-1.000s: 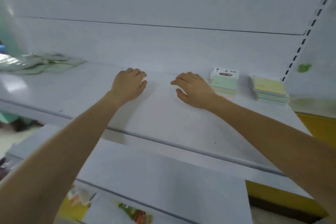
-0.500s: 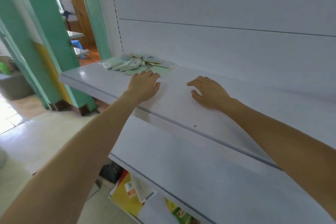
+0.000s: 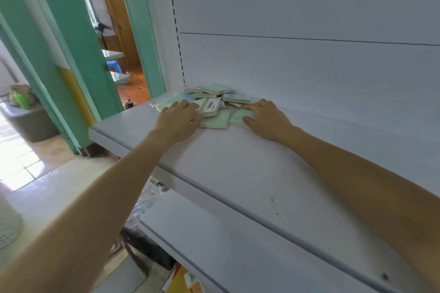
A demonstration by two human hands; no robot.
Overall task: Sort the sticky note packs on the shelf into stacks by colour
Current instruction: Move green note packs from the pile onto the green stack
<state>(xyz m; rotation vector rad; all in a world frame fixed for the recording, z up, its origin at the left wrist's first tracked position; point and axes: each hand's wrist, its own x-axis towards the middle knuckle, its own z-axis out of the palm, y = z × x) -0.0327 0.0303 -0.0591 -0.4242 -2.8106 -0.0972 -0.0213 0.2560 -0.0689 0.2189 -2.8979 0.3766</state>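
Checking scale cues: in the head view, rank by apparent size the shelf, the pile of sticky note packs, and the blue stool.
1. shelf
2. pile of sticky note packs
3. blue stool, though it stands far off through the doorway, so it looks smaller than it likely is.

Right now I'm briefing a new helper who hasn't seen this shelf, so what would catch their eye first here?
First, the loose heap of sticky note packs, mostly pale green, jumbled against the back panel at the left end of the white shelf. Both hands frame it: the left hand lies flat on the heap's left packs, the right hand presses its right edge. Beyond the shelf's left end, a green door frame stands out.
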